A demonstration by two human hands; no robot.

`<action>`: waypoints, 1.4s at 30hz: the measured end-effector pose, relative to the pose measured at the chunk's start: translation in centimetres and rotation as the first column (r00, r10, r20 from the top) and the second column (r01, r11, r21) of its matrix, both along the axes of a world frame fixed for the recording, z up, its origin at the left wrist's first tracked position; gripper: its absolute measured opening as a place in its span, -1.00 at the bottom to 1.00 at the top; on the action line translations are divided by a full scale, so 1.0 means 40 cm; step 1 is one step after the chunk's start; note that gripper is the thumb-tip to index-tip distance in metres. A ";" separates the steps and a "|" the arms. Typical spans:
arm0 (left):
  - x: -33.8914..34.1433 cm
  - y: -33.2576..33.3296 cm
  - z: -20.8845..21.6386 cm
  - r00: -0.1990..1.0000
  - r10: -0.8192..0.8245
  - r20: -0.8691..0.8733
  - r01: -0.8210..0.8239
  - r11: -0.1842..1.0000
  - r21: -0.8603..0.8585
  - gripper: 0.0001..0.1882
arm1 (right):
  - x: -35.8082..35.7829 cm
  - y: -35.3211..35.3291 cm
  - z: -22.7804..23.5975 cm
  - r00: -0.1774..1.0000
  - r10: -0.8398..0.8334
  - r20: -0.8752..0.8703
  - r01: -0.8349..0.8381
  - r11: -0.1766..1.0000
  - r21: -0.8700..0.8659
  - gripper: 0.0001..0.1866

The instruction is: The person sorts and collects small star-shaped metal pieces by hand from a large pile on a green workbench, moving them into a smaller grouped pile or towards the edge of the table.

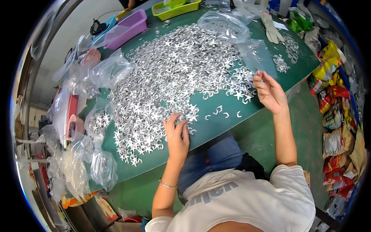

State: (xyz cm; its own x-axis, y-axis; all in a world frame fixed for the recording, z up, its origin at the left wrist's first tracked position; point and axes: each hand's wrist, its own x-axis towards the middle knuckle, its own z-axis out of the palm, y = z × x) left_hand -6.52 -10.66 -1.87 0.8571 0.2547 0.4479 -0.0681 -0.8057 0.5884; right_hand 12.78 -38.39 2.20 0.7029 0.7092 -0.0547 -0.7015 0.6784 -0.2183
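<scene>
A wide heap of small silver metal pieces [174, 62], many star-shaped and many curved like crescents, covers much of the green table [208, 133]. My left hand [176, 133] rests at the heap's near edge, fingers slightly bent and apart, tips touching the pieces. Off the heap's right end, my right hand [270, 92] is raised with thumb and fingers pinched on a small silver piece [262, 81]; its exact shape is too small to tell. Between the hands, several loose crescent pieces [219, 110] lie near the table's front edge.
Clear plastic bags [104, 164], some with silver pieces inside, crowd the left side. A purple bin [127, 29] and a yellow-green tray [176, 9] stand at the back. White gloves [271, 29] and a smaller group of pieces [281, 63] lie at the right. Colourful sacks [334, 112] line the floor.
</scene>
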 end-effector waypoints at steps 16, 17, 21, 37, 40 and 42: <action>0.004 -0.003 -0.009 1.000 0.010 0.012 -0.011 1.000 0.015 -0.84 | 0.347 -0.236 -0.052 0.523 -0.208 0.827 0.805 -0.200 -0.559 -0.33; 0.004 -0.002 -0.010 1.000 0.015 0.012 -0.015 1.000 0.013 -0.84 | 0.355 -0.232 -0.064 0.588 -0.111 0.801 0.778 -0.194 -0.597 -0.31; 0.001 0.002 -0.015 1.000 0.011 0.015 -0.011 1.000 0.005 -0.83 | 0.371 -0.260 -0.070 0.628 0.267 0.731 0.771 -0.339 -0.539 -0.34; 0.003 -0.004 -0.003 0.999 0.031 0.022 -0.030 0.999 -0.028 -0.81 | -0.046 0.101 0.078 -0.018 0.653 0.757 0.847 0.412 -0.335 -0.73; 0.003 -0.003 -0.002 0.999 0.034 0.025 -0.033 0.999 -0.029 -0.82 | -0.075 0.120 0.074 0.044 0.733 0.679 0.778 0.401 -0.484 -0.72; 0.002 -0.003 -0.002 0.999 0.035 0.025 -0.034 0.999 -0.036 -0.82 | -0.092 0.129 0.067 0.046 0.759 0.649 0.758 0.396 -0.518 -0.72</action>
